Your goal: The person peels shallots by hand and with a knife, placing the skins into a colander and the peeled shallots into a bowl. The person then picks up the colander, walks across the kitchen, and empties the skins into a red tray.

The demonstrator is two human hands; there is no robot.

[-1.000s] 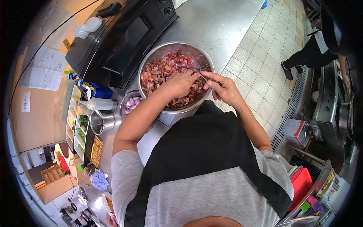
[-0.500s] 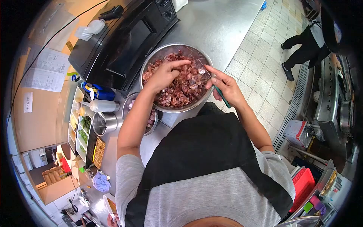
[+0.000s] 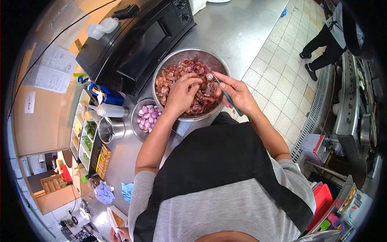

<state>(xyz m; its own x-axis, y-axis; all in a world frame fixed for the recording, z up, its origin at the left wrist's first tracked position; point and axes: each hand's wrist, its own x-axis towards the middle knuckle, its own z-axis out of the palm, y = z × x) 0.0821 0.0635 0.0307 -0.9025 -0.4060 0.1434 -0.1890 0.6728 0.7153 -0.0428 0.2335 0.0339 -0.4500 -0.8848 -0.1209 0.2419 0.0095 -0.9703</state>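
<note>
A steel colander (image 3: pixel 219 66) with a perforated wall holds a heap of reddish raw meat pieces (image 3: pixel 173 80). My left hand (image 3: pixel 184 94) is over the middle of the heap, its fingers curled down against the meat, so their tips are partly hidden. At the colander's right side my right hand (image 3: pixel 238 96) is closed round a small knife with a green handle (image 3: pixel 233 105). Its thin blade points up and left over the meat, beside a pale piece (image 3: pixel 209 76).
Left of the colander stands a bowl of peeled shallots (image 3: pixel 149 117). Beyond it are a metal pot (image 3: pixel 117 128), a squeeze bottle (image 3: pixel 111 111) and a garnish tray (image 3: pixel 89 139). A black oven (image 3: pixel 137 48) borders the counter. Another person (image 3: pixel 322 48) stands across the tiled floor (image 3: pixel 278 86).
My left hand has lowered onto the meat and its fingers have curled in. The view has shifted slightly, and the shallots show more fully. The other person has moved slightly.
</note>
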